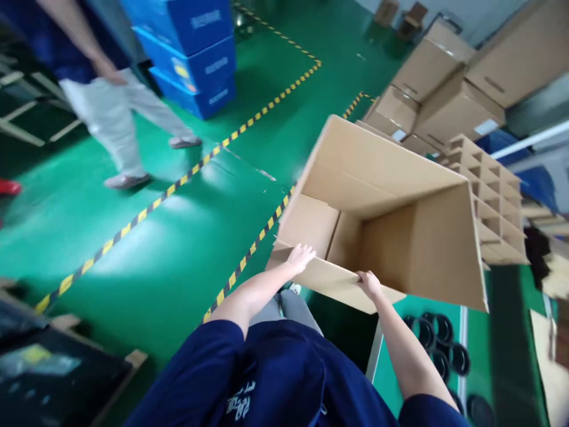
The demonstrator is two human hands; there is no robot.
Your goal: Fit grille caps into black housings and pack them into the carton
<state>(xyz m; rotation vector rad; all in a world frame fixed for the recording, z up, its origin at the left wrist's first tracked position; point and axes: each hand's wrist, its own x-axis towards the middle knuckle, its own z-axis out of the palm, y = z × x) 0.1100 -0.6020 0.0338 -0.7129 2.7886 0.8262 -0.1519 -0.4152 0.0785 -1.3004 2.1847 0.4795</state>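
Large open brown corrugated cardboard box, empty, tipped w/ mouth toward wearer, held over green table edge. Left hand and right hand both grasping near flap rim. Prob. light but bulky; flaps flex, so grip folded edges, hands wide apart.

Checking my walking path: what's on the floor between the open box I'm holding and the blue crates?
In the head view, only green floor crossed by yellow-black tape lies between the cardboard box and blue crates.

An open box is gripped at its near flap by the left hand and right hand; a divider is seen right, beyond the right hand.
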